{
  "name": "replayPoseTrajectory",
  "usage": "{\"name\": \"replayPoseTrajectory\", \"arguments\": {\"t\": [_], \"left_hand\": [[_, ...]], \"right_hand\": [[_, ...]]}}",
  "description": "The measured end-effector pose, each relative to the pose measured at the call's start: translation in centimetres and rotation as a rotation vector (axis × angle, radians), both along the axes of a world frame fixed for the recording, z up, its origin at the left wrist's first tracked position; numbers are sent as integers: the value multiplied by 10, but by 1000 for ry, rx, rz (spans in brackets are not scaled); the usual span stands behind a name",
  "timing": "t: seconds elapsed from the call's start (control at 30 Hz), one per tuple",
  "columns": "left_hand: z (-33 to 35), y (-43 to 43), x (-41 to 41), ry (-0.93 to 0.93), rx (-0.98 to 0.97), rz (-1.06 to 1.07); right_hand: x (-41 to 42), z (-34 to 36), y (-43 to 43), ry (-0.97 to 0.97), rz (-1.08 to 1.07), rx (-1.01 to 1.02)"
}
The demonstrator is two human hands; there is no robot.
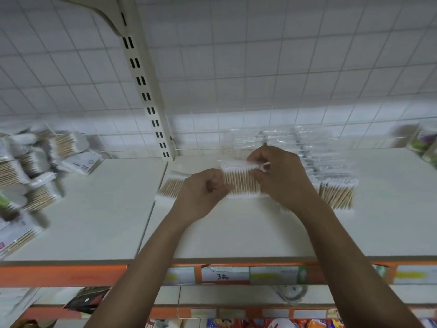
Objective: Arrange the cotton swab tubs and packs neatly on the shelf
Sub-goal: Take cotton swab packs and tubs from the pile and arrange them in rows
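Big white shelf point(94, 221) across the view, w/ an orange strip point(59, 275) on its near edge. White wire grid wall point(260, 55) at the far side, going up high. Cream post point(146, 91) w/ black slots, standing at the far edge, a bit left of mid.

Messy pile of swab packs point(26, 166) on the left part of the shelf, tilted all ways, some on top of others; blurry. Clear packs point(307, 147) lying far and right of mid, by the grid; too blurry to count. Clear tubs point(423, 140) at the far right edge, also blurry.

Three flat packs w/ brown sticks in a line, mid shelf: left pack point(171, 185), mid pack point(241, 183), right pack point(337, 195). Left pack partly hidden behind L hand point(203, 192), right pack partly behind the R wrist.

L hand: fingers curled tight, gripping left end of mid pack. R hand point(281, 176): fingers bent, pinching the far right corner of mid pack. Mid pack between both hands; on the shelf or just above it, can't tell.

One swab point(266, 164) poking out by the R fingertips.

Small white price tag point(224, 274) w/ a "3", in the orange strip, near side.
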State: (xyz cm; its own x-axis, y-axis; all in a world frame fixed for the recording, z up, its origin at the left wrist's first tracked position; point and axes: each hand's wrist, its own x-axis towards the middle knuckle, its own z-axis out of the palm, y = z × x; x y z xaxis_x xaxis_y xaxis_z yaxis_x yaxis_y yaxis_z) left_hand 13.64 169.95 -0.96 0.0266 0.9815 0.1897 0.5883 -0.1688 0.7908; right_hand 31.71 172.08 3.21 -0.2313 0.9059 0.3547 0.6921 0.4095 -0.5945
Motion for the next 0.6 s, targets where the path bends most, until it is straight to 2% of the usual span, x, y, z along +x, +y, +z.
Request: {"name": "replayPoseTrajectory", "arguments": {"t": [0.1,0.27,0.6], "left_hand": [[-5,2,9,18,-23,8],[-12,4,25,21,-19,36],[-19,9,37,146,-33,46]], "right_hand": [[14,-2,3,-144,-29,67],[27,-9,6,-273,-47,62],[35,-14,11,-332,-48,52]]}}
